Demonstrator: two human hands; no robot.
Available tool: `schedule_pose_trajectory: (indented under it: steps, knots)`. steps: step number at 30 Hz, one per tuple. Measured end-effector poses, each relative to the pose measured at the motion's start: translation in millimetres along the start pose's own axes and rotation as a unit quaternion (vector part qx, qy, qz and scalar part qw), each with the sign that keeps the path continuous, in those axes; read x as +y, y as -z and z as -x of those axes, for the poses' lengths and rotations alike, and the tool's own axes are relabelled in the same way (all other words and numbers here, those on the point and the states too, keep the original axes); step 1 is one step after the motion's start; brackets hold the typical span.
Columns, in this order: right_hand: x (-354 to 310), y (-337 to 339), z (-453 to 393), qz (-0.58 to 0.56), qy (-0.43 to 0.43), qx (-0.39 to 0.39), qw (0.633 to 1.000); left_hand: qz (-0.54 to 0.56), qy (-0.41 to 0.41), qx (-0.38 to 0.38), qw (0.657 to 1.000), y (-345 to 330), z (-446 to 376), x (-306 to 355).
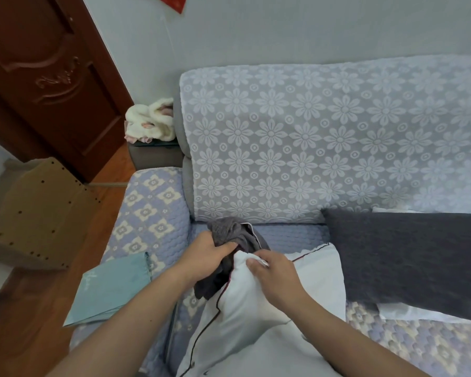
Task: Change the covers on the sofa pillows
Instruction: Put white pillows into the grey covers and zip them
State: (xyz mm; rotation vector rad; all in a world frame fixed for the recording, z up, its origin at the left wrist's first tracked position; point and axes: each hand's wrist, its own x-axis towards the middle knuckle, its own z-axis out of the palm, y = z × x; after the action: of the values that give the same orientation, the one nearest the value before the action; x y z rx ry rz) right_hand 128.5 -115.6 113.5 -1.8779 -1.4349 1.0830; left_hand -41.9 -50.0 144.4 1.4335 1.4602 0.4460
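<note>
A white pillow with a thin dark piping line lies on the sofa seat in front of me. A bunched dark grey knit cover sits at its far end. My left hand grips the grey cover. My right hand pinches the white pillow's top corner. A second pillow in a dark grey knit cover lies on the seat to the right. A folded teal cover rests on the sofa's left armrest.
The sofa back carries a lace floral throw. A cream plush heap sits on a small side table behind the armrest. A cardboard box stands on the wooden floor at left, before a dark brown door.
</note>
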Motion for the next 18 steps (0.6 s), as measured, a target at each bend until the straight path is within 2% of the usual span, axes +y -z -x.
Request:
schedule_pose_trajectory:
  steps: [3, 6, 11, 15, 18]
  knots:
    - [-1, -2, 2, -0.043, -0.027, 0.022, 0.998, -0.003, 0.013, -0.018, 1.0, 5, -1, -5]
    - [-5, -6, 3, -0.07, -0.041, 0.024, 0.996, 0.011, 0.003, -0.067, 0.998, 11, 2, -5]
    - [-9, -11, 5, -0.028, -0.051, 0.043, 0.997, 0.036, -0.002, -0.1, 0.994, 10, 15, -2]
    - [-7, -10, 3, -0.045, -0.098, 0.061, 0.992, -0.057, -0.024, -0.072, 0.995, 6, 31, -6]
    - [-5, -9, 3, -0.05, -0.101, 0.054, 0.992, -0.07, -0.013, -0.143, 0.987, 18, 39, -8]
